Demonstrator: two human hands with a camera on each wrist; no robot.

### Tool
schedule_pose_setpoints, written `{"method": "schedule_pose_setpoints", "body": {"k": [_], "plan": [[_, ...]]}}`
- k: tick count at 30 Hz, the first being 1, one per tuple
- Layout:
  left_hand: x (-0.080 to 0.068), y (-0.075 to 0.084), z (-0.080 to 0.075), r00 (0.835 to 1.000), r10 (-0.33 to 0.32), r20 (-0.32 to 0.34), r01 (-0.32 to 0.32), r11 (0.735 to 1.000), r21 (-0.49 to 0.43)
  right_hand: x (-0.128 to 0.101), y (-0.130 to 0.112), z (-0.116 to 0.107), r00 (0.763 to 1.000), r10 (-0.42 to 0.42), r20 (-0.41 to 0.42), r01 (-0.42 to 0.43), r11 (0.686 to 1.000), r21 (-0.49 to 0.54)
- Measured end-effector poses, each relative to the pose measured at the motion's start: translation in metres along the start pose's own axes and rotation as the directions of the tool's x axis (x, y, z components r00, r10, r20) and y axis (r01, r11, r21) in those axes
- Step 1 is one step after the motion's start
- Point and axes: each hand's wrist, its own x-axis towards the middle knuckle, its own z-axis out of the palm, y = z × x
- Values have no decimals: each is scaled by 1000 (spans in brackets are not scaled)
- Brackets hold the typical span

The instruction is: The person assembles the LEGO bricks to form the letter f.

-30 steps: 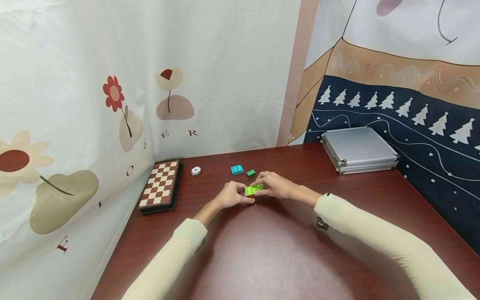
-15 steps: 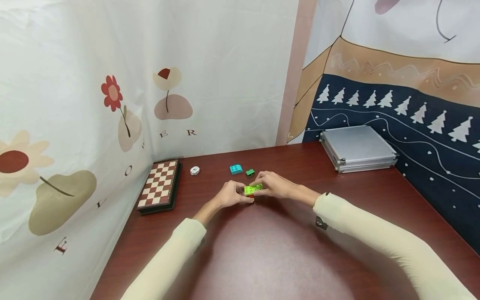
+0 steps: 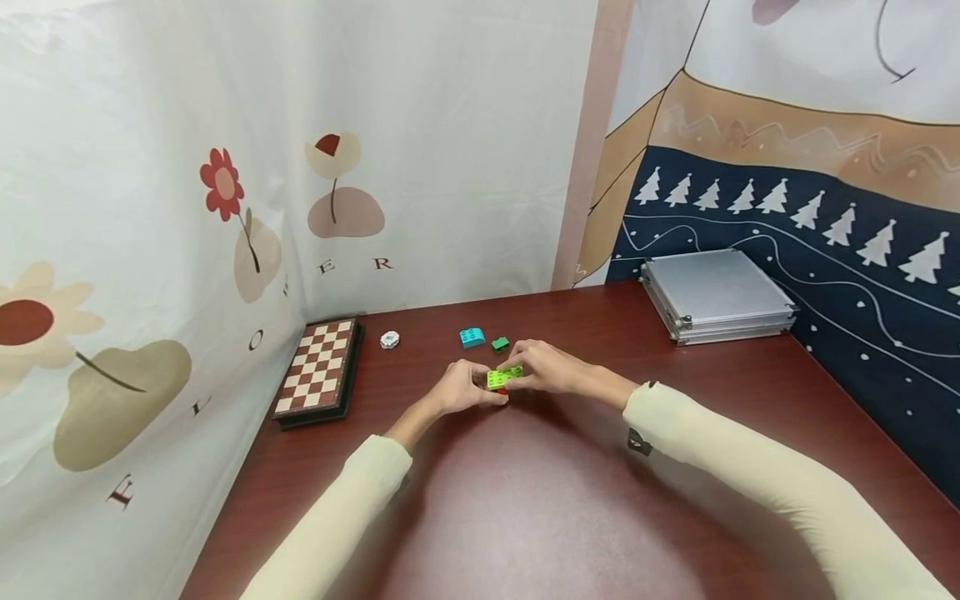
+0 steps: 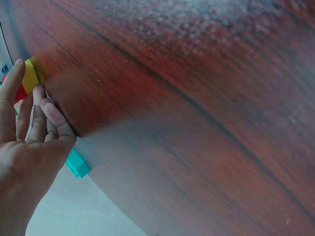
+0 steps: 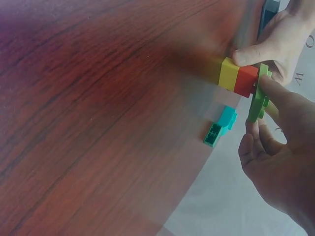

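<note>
Right of chessboard [image 3: 315, 367]: left hand [image 3: 459, 389] pinches red block [image 5: 245, 82] and yellow block [image 5: 228, 74]; right hand [image 3: 547, 367] pinches lime block [image 3: 497, 379] over the red; likely light, stiff, slightly slick, hardly fragile; best held by flat sides, studs free

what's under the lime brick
A red brick, then a yellow brick below. The left hand covers part of both; those covered parts can't be seen.
</note>
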Motion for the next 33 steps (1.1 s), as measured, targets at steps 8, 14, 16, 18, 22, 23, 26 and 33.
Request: {"method": "schedule_pose_setpoints", "body": {"k": [8,14,16,18,22,23,26,33], "plan": [[0,3,-3,1000,15,-5,-15,1000,12,-4,3,-4,1000,-1,-7,1,1000,20],[0,3,-4,1000,26,5,-26,1000,10,-5,4,-4,1000,-15,-3,15,1000,16],[0,2,-3,1000,29,6,-29,1000,12,-3,4,-3,1000,-28,-3,28,1000,12],[0,1,-2,1000,25,5,-25,1000,9,-2,3,-2,999,-34,-5,34,999,6],[-2,0,0,1000,8,0,-8,1000,-8,1,0,1,999,-34,0,34,999,-6],[-3,0,1,1000,5,1,-5,1000,-10,2,0,2,1000,-31,1,31,1000,-7],[-3,0,1,1000,-1,4,1,1000,-11,3,-1,4,1000,-29,2,29,999,-17],[-1,0,0,1000,20,15,-20,1000,-18,2,-1,2,999,-34,7,35,998,-56]]}}
